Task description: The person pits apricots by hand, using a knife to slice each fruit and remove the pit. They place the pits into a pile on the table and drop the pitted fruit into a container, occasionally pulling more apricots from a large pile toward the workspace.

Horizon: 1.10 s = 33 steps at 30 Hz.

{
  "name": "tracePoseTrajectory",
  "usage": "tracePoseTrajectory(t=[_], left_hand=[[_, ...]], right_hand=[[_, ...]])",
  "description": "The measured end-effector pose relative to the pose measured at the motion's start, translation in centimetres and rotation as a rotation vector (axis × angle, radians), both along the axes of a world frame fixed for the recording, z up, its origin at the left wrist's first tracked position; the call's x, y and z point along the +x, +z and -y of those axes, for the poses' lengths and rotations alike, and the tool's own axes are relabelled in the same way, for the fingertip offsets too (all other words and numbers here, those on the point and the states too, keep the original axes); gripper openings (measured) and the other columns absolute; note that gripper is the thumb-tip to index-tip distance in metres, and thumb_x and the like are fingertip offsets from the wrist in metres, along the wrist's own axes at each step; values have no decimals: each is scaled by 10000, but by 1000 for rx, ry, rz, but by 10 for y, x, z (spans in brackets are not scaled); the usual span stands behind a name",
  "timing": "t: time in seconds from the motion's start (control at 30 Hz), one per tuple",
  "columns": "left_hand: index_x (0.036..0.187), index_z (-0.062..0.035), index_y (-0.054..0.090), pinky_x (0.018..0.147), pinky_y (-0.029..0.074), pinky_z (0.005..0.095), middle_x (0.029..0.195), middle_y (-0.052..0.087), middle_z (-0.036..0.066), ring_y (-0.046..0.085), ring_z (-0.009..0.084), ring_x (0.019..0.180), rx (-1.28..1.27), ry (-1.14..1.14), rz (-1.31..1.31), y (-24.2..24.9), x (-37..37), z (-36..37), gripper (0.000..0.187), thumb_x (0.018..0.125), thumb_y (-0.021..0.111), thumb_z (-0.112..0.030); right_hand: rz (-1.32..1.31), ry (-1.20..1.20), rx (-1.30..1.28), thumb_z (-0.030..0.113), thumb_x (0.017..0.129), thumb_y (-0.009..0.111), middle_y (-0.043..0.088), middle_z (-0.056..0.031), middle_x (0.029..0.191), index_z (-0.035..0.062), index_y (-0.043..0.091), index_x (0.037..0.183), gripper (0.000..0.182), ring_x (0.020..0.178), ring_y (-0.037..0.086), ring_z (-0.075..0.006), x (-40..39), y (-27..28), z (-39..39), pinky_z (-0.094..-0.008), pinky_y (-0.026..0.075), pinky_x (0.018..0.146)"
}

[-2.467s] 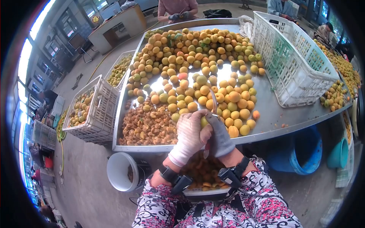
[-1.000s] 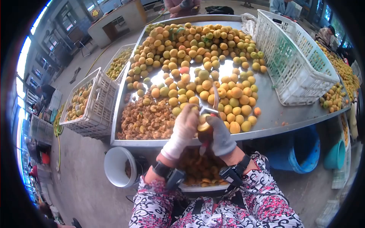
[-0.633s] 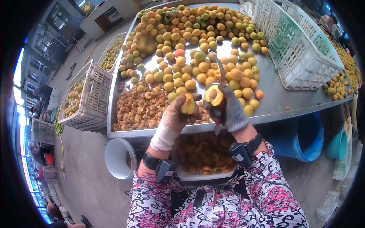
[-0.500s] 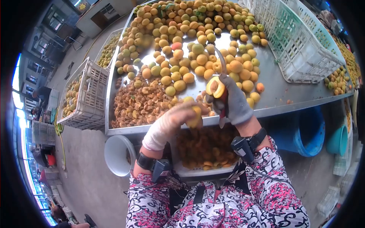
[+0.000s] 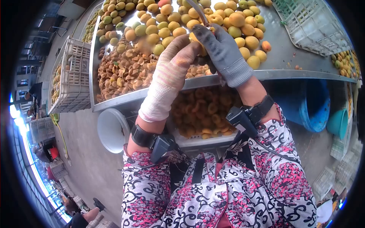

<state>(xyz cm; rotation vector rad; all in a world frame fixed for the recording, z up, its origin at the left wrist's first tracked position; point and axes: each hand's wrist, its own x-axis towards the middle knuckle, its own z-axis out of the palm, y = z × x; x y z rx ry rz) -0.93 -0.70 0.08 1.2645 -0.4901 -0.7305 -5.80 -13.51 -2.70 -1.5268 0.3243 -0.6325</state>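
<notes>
My left hand (image 5: 176, 62), in a white knitted glove stained orange, is closed at a yellow apricot (image 5: 196, 41) between my two hands. My right hand (image 5: 226, 57), gloved in grey, grips a curved knife (image 5: 198, 10) whose blade points up and away over the table. Its fingers also press against the apricot, which they partly cover; the knife's handle is mostly hidden. Just beyond my hands lie many whole apricots (image 5: 165, 32). Left of them is a heap of brown apricot pits (image 5: 127, 70). Below the table edge, a crate (image 5: 199, 142) holds apricot halves (image 5: 207, 108).
The metal table (image 5: 273, 74) has a raised front edge. A white plastic crate (image 5: 315, 28) stands on its right side. On the floor are a crate of apricots (image 5: 78, 81) at left, a white bucket (image 5: 110, 133), a blue barrel (image 5: 315, 108) and a teal basin (image 5: 337, 123).
My hands have come together at the apricot; half a second ago they were apart, a cut apricot with its pit showing in my right hand. The view has tilted down.
</notes>
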Motion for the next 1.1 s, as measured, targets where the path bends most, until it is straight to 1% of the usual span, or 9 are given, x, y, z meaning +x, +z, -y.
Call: tracePoseTrajectory(t=[0.17, 0.33, 0.5, 0.57, 0.63, 0.7, 0.73, 0.9, 1.1], left_hand=[[1177, 25, 525, 848, 467, 296, 993, 633, 82, 602, 170, 950, 7, 82, -23, -2, -3, 6, 428, 858, 585, -254], [1135, -4, 566, 774, 478, 281, 1001, 628, 70, 597, 157, 934, 1, 1, -90, -13, 5, 7, 442, 864, 565, -353], [1077, -26, 584, 681, 482, 275, 940, 607, 53, 575, 140, 834, 33, 73, -76, -17, 0, 14, 394, 894, 525, -370], [1080, -10, 573, 695, 501, 298, 942, 603, 71, 592, 163, 801, 110, 165, -260, -15, 0, 16, 395, 896, 520, -355], [1077, -2, 569, 701, 511, 316, 943, 600, 82, 599, 179, 777, 33, 144, -329, -12, -4, 17, 394, 894, 521, -348], [1074, 6, 565, 707, 520, 333, 944, 598, 93, 607, 194, 754, -44, 121, -403, -15, -4, 18, 394, 891, 521, -341], [1080, 8, 564, 712, 526, 346, 947, 600, 100, 609, 205, 742, -52, 68, -481, -20, -4, 18, 393, 892, 515, -333], [1125, 8, 557, 615, 474, 306, 994, 616, 141, 564, 198, 695, -159, -152, -677, -30, -2, 22, 414, 909, 489, -339], [1071, -26, 553, 589, 444, 286, 977, 617, 133, 552, 203, 685, -80, -39, -753, -14, -19, 26, 396, 918, 491, -386]], right_hand=[[-204, -23, -174, 533, 813, 646, 617, -32, 700, 21, 633, 876, 516, 655, 593, -122, -9, 11, 5, -286, 488, 593], [-140, 94, 240, 400, 811, 692, 615, -53, 696, -9, 637, 878, 418, 656, 581, -113, -14, 19, 4, -270, 483, 599], [-68, -35, 54, 379, 780, 716, 633, -51, 759, -33, 624, 952, 456, 666, 576, -111, -3, 1, 5, -252, 481, 642], [-27, -215, -35, 357, 799, 703, 640, -62, 777, -33, 605, 1004, 452, 704, 587, -99, 1, -7, 6, -227, 481, 678], [22, -154, 144, 295, 847, 659, 595, -40, 670, -8, 604, 1018, 352, 577, 551, -86, -11, 21, 16, -231, 469, 565], [211, 85, 588, 221, 895, 594, 515, -12, 571, 27, 616, 1001, 222, 422, 444, -80, -24, 37, 33, -249, 399, 426], [240, -13, 521, 235, 947, 477, 378, 16, 532, 98, 518, 824, 189, 398, 333, -104, -25, 47, 30, -251, 311, 401], [441, -20, 549, 271, 959, 482, 330, 29, 525, 114, 489, 792, 229, 404, 308, -105, -28, 61, 27, -260, 299, 415], [362, -41, 430, 260, 953, 512, 346, 26, 523, 100, 479, 740, 268, 415, 331, -91, -25, 62, 13, -261, 306, 423]])
